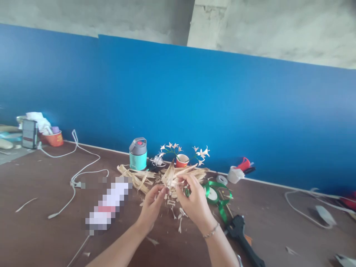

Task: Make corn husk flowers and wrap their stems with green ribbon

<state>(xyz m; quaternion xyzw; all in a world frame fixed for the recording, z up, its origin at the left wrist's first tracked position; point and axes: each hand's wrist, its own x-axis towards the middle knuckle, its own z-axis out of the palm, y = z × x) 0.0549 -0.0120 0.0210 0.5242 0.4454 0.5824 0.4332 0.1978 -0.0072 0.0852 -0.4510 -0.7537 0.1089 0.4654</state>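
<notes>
My left hand [152, 205] and my right hand [194, 200] are raised together over a brown table [41, 222]. Both pinch pale dried husk strips [170, 177] between their fingertips. Under them lies a heap of the same straw-coloured husk [139, 178], with small cut scraps [178, 217] scattered on the table. A thin bracelet circles my right wrist. Just behind the hands stands a small red cup [182, 160] holding little husk flowers [201, 152] on green stems.
A teal bottle [138, 154] stands behind the heap. A green ribbon roll [213, 193] and a black glue gun [244, 241] lie at the right, tape rolls [233, 174] beyond them. White cables [80, 172] cross the left; a blue wall [222, 111] backs the table.
</notes>
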